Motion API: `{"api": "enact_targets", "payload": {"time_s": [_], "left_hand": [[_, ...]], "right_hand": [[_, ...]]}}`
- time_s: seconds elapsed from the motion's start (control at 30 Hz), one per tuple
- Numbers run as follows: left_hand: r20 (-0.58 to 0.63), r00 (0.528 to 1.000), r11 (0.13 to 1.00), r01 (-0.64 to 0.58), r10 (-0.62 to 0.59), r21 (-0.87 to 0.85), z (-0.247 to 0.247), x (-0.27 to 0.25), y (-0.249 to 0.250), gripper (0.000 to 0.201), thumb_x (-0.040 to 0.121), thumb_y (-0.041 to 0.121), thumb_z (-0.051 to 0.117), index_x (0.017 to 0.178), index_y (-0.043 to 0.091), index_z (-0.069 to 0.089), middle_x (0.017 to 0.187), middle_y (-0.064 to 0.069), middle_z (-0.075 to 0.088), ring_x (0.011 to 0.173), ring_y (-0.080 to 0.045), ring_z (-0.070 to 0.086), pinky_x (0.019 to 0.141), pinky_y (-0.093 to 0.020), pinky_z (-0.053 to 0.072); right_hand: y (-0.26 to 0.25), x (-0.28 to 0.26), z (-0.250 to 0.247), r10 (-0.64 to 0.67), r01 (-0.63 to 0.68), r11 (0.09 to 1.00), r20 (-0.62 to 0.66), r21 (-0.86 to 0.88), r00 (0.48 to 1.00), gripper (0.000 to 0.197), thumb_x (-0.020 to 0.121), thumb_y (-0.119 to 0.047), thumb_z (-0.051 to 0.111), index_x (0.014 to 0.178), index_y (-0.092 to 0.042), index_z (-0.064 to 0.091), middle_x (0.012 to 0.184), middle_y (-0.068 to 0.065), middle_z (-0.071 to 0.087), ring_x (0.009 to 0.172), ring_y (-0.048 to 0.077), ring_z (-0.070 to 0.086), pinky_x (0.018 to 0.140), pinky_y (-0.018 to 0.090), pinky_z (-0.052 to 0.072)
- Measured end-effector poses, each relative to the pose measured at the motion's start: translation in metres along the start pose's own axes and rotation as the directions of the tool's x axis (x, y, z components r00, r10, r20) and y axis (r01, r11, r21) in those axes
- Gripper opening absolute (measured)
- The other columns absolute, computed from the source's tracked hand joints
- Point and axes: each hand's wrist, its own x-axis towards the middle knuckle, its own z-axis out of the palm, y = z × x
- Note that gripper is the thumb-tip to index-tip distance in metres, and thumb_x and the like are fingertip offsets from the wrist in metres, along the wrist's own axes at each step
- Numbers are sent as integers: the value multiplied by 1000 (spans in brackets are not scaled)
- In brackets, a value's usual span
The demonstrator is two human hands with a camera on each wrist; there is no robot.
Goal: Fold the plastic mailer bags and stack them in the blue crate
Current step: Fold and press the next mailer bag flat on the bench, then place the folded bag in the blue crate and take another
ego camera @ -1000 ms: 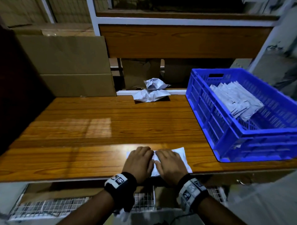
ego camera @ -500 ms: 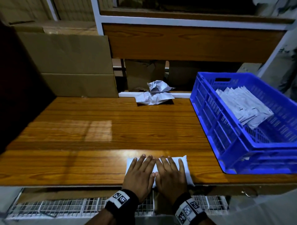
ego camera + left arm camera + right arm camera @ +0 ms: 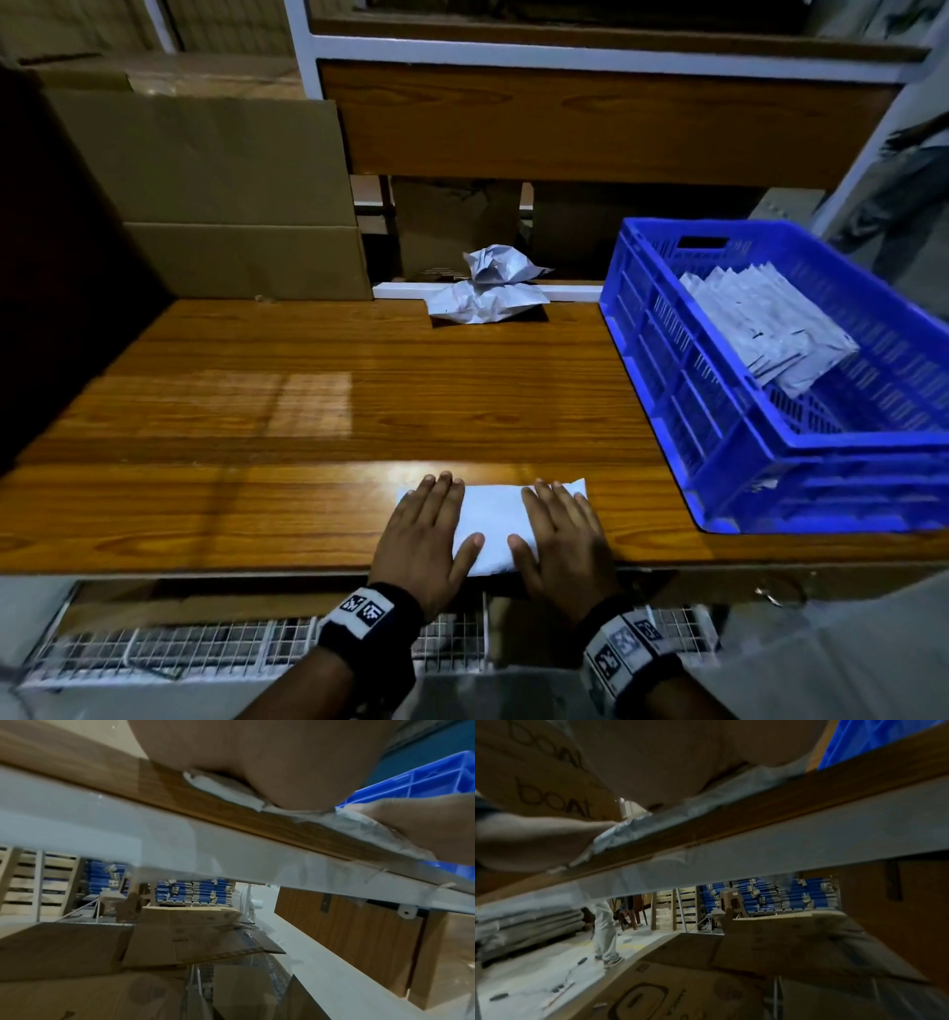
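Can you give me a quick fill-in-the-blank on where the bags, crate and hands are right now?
1. Both hands, left hand and right hand, press flat on the ____ at the table's near edge.
2. The stack of folded bags lies inside the ____.
3. The crumpled bags sit at the table's ____ edge.

Missing words: mailer bag; blue crate; far
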Motion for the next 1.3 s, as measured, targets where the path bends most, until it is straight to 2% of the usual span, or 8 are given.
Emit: {"api": "enact_targets", "payload": {"time_s": [0.23,0.63,0.77,0.93,1.03,1.1,1.2,1.3], "left_hand": [[16,999,999,-41,41,-5,-7,1,-11,77,93,68,14,154,21,12,161,1,11,148,-15,4,119,-33,1],[58,989,990,-130,133,-47,-7,1,-33,80,93,68,8,154,17,8,161,-1,6,147,-12,-4,117,-28,-5],[85,986,980,-129,143,-150,-12,5,-42,86,86,73,-2,154,21,1,160,5,-6,146,-8,-12,117,-27,-5],[16,989,960,-140,148,-243,-29,4,-59,90,84,75,-6,154,20,9,157,8,0,148,-12,0,117,-25,2],[-61,994,944,-103,88,-312,-45,9,-71,79,90,69,6,154,24,15,160,3,15,146,-16,13,115,-33,17],[-110,992,935,-93,59,-341,-56,15,-77,69,94,61,13,154,26,13,159,1,19,144,-19,17,112,-39,22],[-122,991,915,-99,55,-390,-71,34,-79,66,94,60,17,153,32,9,159,1,17,143,-19,14,112,-42,18],[-137,979,903,-191,149,-384,-88,63,-65,69,91,66,14,152,34,9,158,-1,20,142,-21,17,110,-45,21]], "right_hand": [[21,1,-9,-43,43,999,63,8,997,72,96,-64,23,140,-13,49,146,7,49,136,26,44,113,37,22],[46,-9,-14,-7,12,997,66,-75,998,80,94,-71,12,154,-19,21,161,-1,17,149,16,16,117,44,7],[24,-14,-33,-272,289,945,126,-151,954,75,92,-70,32,152,-25,30,157,9,27,142,28,34,111,54,24],[5,-16,-33,-453,468,855,118,-225,884,55,90,-29,52,144,-29,43,134,11,58,99,31,61,74,40,50],[-1,-8,-52,-372,398,882,146,-251,917,64,84,-32,53,146,-35,37,124,4,63,83,26,64,55,33,51],[-16,-4,-83,-262,291,932,152,-218,953,54,92,-45,34,146,-49,30,121,-1,62,77,25,66,49,32,46],[-14,8,-114,-166,169,986,130,-11,977,60,84,-54,14,140,-54,35,130,-1,48,94,30,63,66,32,43],[-5,22,-146,-90,97,979,-47,178,995,49,91,-28,36,136,-36,53,106,-4,54,88,9,58,73,26,44]]}}
